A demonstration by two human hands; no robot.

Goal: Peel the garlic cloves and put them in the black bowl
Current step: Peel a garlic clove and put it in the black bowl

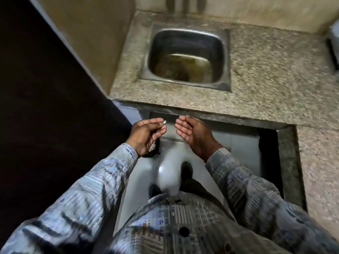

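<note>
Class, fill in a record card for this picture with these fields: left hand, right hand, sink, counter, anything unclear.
left hand: pinches a small pale piece at its fingertips, perhaps garlic
right hand: open, palm turned inward, holds nothing
sink: steel, brownish water at the bottom
counter: speckled stone, surrounds the sink
unclear: dark object under the left hand, mostly hidden

Counter [266, 74]: speckled granite, rough-looking grain, matt.
Sink [222, 59]: dull, stained metal; murky water at its bottom.
Sleeves [88, 187]: woven cloth, striped blue-grey print.
Floor [238, 142]: smooth pale tiles, slight sheen.
</note>
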